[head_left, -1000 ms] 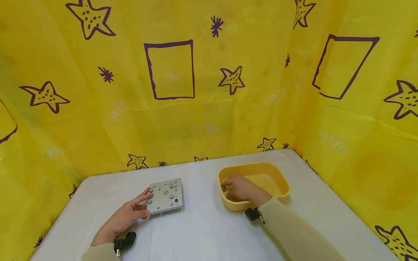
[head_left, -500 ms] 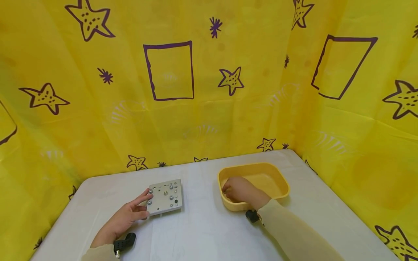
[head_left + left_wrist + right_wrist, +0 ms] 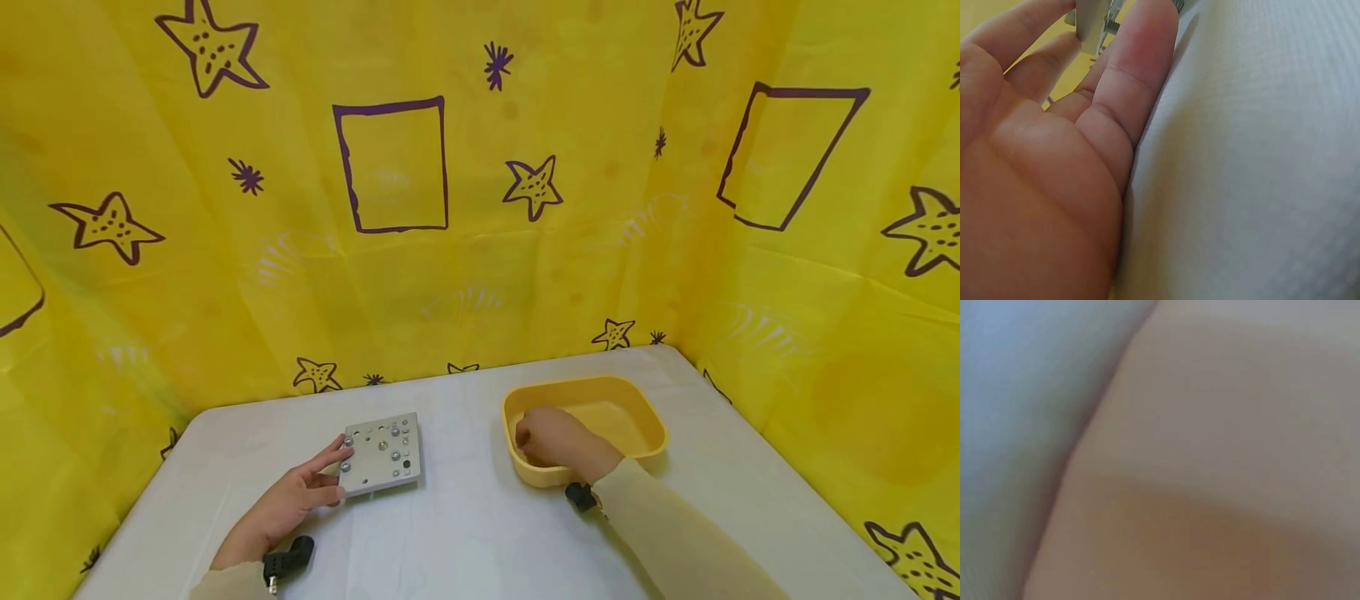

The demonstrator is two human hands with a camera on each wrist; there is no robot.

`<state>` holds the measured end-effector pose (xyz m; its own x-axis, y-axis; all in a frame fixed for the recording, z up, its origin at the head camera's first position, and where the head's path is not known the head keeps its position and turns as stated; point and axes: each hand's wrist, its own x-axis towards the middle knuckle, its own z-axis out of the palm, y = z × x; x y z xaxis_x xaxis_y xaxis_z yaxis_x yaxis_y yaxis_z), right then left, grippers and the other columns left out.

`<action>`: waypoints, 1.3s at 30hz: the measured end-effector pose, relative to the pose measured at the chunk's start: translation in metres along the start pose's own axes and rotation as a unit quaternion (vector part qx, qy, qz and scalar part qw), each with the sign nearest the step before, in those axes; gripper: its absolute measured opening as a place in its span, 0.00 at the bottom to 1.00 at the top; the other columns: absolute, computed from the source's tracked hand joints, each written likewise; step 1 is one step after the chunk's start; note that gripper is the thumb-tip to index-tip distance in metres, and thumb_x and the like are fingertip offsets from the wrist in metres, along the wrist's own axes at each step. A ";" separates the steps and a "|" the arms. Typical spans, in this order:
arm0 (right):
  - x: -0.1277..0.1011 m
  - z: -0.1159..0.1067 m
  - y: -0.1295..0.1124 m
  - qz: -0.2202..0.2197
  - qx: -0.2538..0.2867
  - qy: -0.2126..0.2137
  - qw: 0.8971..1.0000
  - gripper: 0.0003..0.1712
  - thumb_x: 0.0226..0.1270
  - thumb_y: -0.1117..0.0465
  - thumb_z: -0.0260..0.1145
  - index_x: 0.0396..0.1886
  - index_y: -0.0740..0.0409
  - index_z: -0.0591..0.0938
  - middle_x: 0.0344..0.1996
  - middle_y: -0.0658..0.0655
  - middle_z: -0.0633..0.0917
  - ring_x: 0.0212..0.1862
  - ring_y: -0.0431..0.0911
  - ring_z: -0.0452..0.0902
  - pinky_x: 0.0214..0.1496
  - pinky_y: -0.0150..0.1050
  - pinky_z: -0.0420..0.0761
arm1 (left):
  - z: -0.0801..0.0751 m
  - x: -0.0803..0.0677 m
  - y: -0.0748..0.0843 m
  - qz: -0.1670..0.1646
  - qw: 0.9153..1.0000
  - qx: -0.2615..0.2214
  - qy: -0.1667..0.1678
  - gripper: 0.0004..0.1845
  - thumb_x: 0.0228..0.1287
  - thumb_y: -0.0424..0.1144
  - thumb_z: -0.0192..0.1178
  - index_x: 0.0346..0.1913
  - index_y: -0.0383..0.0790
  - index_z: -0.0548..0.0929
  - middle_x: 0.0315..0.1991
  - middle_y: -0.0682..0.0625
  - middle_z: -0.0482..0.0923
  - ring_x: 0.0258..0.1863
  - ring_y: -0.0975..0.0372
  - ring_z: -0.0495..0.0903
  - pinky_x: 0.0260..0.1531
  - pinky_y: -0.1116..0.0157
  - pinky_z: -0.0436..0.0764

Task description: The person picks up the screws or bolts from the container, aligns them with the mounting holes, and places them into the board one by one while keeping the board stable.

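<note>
Metal plate (image 3: pixel 381 452) steadied by relaxed L hand (image 3: pixel 288 502); R hand (image 3: pixel 551 436) in yellow tub (image 3: pixel 645 417), grip unclear.

A makeshift recording booth, not a home: yellow star-printed sheeting (image 3: pixel 465 250) (creased, hung on three sides) walls in a white-covered table (image 3: pixel 465 533).

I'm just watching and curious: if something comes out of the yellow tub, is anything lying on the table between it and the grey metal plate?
Nothing visible does. Between the yellow plastic tub, where the right hand reaches in, and the grey metal plate with bolts, touched by the left hand, only bare white tablecloth shows.
</note>
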<state>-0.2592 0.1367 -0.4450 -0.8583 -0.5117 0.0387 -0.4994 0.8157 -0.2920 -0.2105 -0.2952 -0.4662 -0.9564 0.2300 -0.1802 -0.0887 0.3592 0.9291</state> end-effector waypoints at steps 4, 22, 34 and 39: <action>-0.006 -0.006 -0.001 0.012 0.037 0.022 0.999 0.10 0.64 0.68 0.64 0.39 0.52 0.89 0.35 0.46 0.83 0.39 0.44 0.77 0.51 0.44 0.77 | 0.001 0.000 -0.001 -0.002 1.000 -0.001 0.001 0.38 0.60 0.35 0.71 0.73 0.43 0.69 0.79 0.59 0.45 0.56 0.51 0.71 0.45 0.63 0.78; 0.009 -0.050 -0.026 0.200 0.535 0.074 0.817 0.13 0.73 0.56 0.64 0.47 0.61 0.85 0.39 0.60 0.85 0.32 0.49 0.79 0.33 0.34 0.79 | 0.001 -0.001 0.004 0.006 1.000 0.003 0.003 0.38 0.59 0.37 0.71 0.73 0.42 0.70 0.79 0.59 0.46 0.56 0.51 0.71 0.45 0.65 0.78; 0.052 -0.020 -0.133 0.143 0.506 0.032 0.850 0.09 0.72 0.58 0.66 0.42 0.59 0.86 0.34 0.55 0.86 0.27 0.49 0.82 0.29 0.36 0.80 | 0.002 0.001 0.001 -0.015 1.000 -0.004 0.008 0.38 0.58 0.35 0.71 0.73 0.44 0.70 0.79 0.59 0.45 0.55 0.51 0.73 0.46 0.63 0.79; 0.062 0.002 -0.170 0.138 0.487 0.013 0.862 0.05 0.70 0.61 0.68 0.39 0.58 0.87 0.30 0.53 0.85 0.23 0.47 0.80 0.24 0.34 0.76 | 0.002 0.002 0.003 -0.016 1.000 0.000 0.008 0.38 0.59 0.36 0.71 0.73 0.45 0.70 0.80 0.57 0.45 0.55 0.52 0.74 0.46 0.63 0.79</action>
<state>-0.2271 -0.0337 -0.3953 -0.9371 -0.3186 -0.1427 0.0489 0.2849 -0.9573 -0.2117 -0.2923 -0.4646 -0.9574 0.2033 -0.2051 -0.1197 0.3670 0.9225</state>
